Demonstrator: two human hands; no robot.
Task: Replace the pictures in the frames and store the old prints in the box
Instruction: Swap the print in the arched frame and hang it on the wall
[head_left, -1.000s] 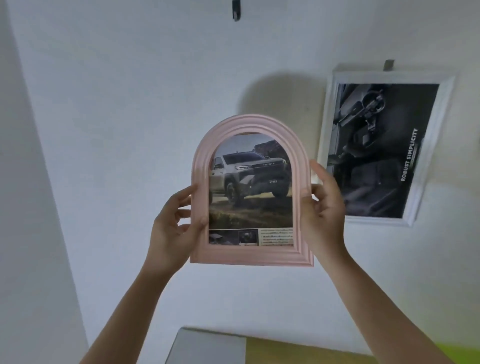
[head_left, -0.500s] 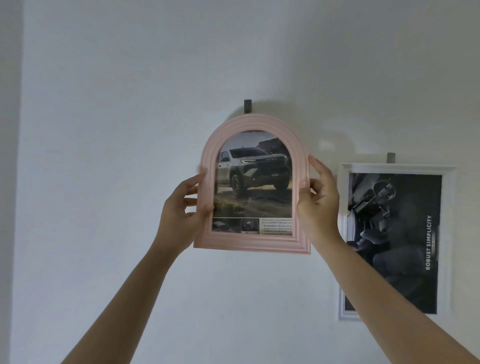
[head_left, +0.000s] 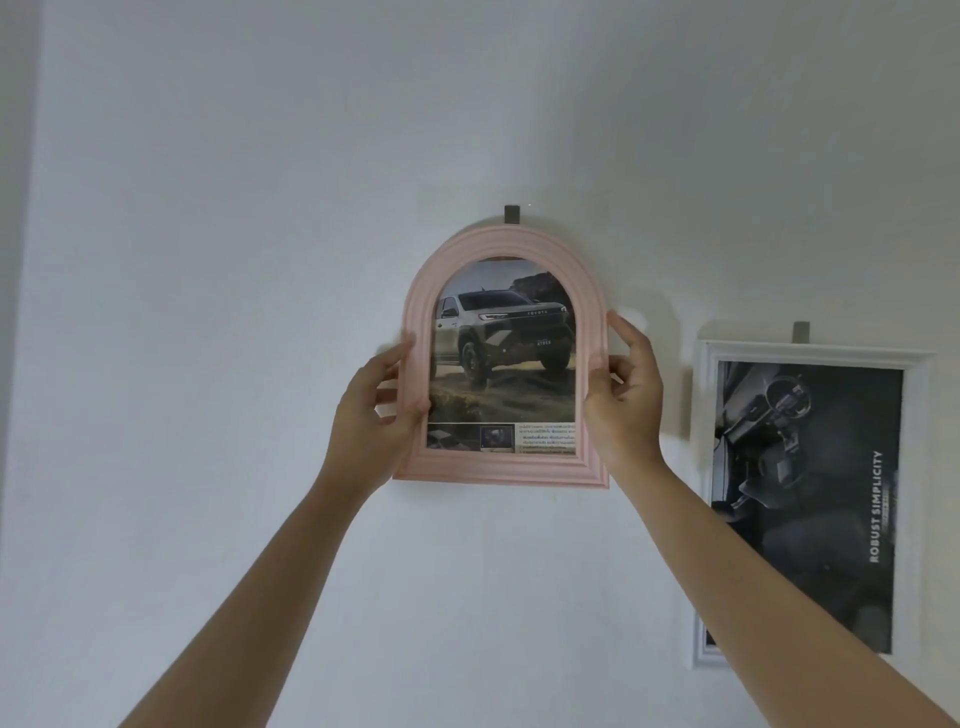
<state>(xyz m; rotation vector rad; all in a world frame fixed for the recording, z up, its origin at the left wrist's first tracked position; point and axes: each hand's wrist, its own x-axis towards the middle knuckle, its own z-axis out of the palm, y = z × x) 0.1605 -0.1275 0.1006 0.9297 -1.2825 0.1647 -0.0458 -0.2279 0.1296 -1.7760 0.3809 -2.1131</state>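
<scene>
A pink arched frame (head_left: 501, 470) holds a print of a grey pickup truck (head_left: 501, 345) and is pressed up against the white wall. Its top sits just below a small dark wall hook (head_left: 512, 213). My left hand (head_left: 371, 421) grips the frame's left side. My right hand (head_left: 626, 397) grips its right side, fingers curled around the edge. To the right hangs a white rectangular frame (head_left: 911, 499) with a dark black-and-white print (head_left: 810, 499) reading "ROBUST SIMPLICITY". The box is out of view.
A second dark hook (head_left: 801, 331) holds the white frame. Bare white wall (head_left: 234, 312) fills the left and top of the view. A wall corner (head_left: 21, 260) runs down the far left.
Both hands raised the pink frame toward the hook, from well below it to just under it. My view tilted up, so the table edge dropped out of sight.
</scene>
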